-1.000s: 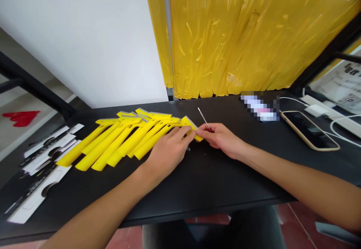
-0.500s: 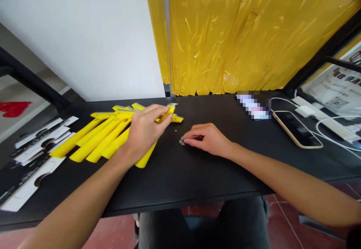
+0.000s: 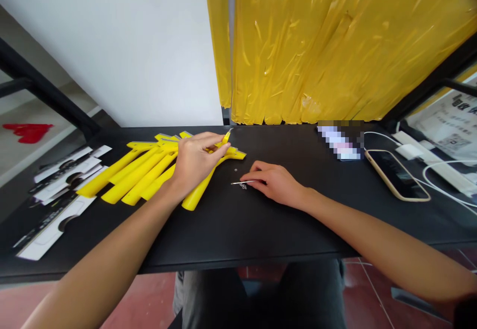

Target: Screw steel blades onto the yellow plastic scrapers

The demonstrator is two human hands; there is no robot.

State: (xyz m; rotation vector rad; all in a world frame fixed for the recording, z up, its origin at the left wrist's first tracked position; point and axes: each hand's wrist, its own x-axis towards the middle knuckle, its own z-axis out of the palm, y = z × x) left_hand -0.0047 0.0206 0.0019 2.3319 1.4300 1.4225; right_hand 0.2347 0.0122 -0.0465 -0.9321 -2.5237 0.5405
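Note:
My left hand (image 3: 197, 159) is closed on a yellow scraper (image 3: 226, 137), whose narrow metal end sticks up past the thumb. My palm hides the rest of it. Below and beside that hand lie several similar yellow scrapers (image 3: 145, 177) with long handles and grey edges. In my right hand (image 3: 274, 180), thumb and fingers pinch thin metal tweezers (image 3: 242, 183), the tip pointing left. Under the tip is a small cluster of tiny metal rings (image 3: 243, 187). One loose ring (image 3: 236, 170) lies apart, farther back. Whether the tip grips a ring is too small to tell.
White and black card sleeves (image 3: 55, 227) are piled on the left of the black table (image 3: 208, 242). On the right are a phone (image 3: 397, 175), a partly blurred-out device (image 3: 340, 142), a power strip (image 3: 436, 157) and white cables. Yellow plastic sheeting (image 3: 298, 45) hangs behind.
The tweezers' tip has moved left and up off the rings and now shows clear of the fingers. My left hand has turned the scraper edge-on. The view has shifted slightly.

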